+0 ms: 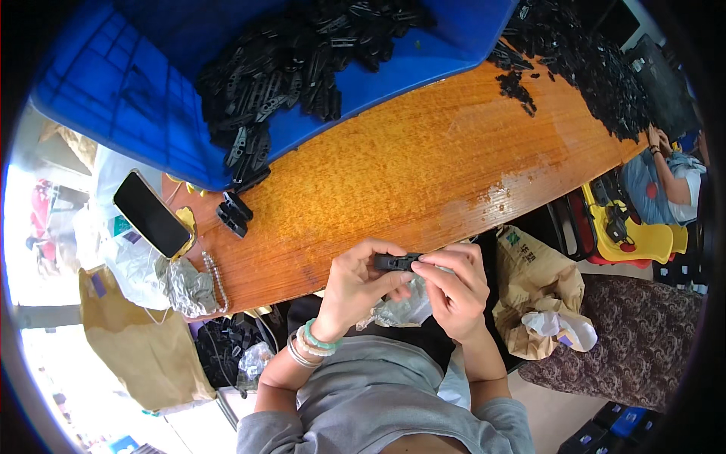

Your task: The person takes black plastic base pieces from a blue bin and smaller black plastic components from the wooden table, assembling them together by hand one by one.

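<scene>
Grey shirt, left hand, right hand angled inward, pinching black part

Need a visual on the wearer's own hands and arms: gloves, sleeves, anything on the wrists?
No gloves on the left hand or right hand. Left wrist: green bracelet, whitish beaded bracelet, thin pale bangle. Nothing visible on the right wrist. Both forearms uncovered; grey sleeves end around the elbows. No cables or markings seen.

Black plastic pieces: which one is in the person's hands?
The black piece between the left hand and right hand; other pieces, like the heap in the blue bin, lie apart.
</scene>
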The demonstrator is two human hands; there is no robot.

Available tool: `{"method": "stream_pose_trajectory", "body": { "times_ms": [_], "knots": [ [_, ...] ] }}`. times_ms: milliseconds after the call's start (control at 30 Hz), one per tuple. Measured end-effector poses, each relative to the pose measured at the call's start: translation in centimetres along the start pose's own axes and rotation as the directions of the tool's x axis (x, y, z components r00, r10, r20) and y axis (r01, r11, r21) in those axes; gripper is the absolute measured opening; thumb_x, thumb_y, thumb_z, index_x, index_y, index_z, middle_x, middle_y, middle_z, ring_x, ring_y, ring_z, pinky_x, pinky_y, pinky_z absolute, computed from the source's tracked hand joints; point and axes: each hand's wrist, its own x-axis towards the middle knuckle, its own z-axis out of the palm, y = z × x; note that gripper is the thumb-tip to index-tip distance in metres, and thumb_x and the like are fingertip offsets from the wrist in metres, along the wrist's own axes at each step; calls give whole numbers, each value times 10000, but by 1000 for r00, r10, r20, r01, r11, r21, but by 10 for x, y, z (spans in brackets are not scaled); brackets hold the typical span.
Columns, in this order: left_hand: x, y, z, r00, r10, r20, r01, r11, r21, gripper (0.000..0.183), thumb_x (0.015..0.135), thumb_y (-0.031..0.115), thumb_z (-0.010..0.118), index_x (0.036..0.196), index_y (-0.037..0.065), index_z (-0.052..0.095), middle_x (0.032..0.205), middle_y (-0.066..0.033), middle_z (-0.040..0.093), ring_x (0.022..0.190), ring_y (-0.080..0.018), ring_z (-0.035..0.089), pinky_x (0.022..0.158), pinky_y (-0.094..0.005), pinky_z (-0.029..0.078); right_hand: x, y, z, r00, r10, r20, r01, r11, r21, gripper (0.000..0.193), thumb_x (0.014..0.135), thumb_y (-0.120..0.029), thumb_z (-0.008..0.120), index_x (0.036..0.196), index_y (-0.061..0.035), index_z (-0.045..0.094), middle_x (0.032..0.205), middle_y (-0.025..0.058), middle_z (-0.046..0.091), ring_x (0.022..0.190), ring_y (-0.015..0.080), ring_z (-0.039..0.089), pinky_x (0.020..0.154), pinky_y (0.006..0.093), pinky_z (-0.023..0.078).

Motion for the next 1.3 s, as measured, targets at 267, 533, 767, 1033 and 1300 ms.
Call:
{"method": "stream_pose_trajectory", "body": {
  "times_ms": [267,533,767,1033,1300],
  "knots": [
    [1,-14,1,993,106,-57,-105,994,9,233,771,-17,656,973,-11,540,851,-65,601,697,-109,614,611,-207,496,-6,-3,1,887,440,142,-462,852,247,319,690,-13,684,1005,1,635,998,124,621,887,249,567,785,335,437],
    [-16,-7,-12,992,-3,125,-31,964,266,261,787,16,650,1036,-26,586,772,-79,647,652,-108,621,581,-239,504,-34,13,-3,743,514,428,-667,617,417,298,713,-54,701,996,20,640,897,117,665,746,162,601,699,276,458],
    [-18,0,-94,578,646,-499,58,578,814,144,750,114,701,814,28,605,700,-83,566,600,-171,567,500,-262,425,-49,29,1,629,498,597,-688,714,130,282,747,-64,675,1023,-24,633,781,103,648,610,151,569,568,249,451],
    [1,-4,-198,408,543,-735,150,754,640,366,730,175,752,964,13,522,813,-51,534,640,-138,530,542,-249,428,-13,57,-21,808,442,389,-561,779,281,103,800,-56,619,882,-4,654,767,59,642,582,85,543,520,213,410],
    [-6,7,-159,246,558,-793,-295,822,487,384,802,98,634,1152,35,488,951,-55,558,719,-73,499,525,-176,387,73,18,-36,834,-226,504,-72,860,505,426,837,-48,555,1258,-105,512,853,61,570,706,214,563,627,281,469]
  ]
}}
